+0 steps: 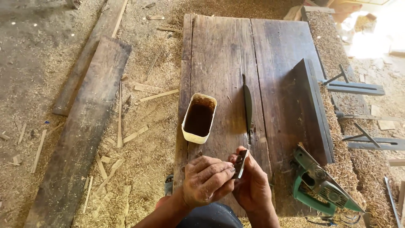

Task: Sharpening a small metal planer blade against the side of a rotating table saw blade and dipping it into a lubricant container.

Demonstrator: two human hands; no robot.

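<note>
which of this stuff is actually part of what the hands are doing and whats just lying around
In use:
left hand
right hand
small flat dark metal piece held between both hands

Lying about:
white tub of dark brown liquid
green power tool
thick dark wooden block
long grey plank on the ground

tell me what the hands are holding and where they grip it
Both hands hold one small flat dark metal piece. The left hand pinches its lower end, the right hand backs it from behind; its upper end sticks out free.
</note>
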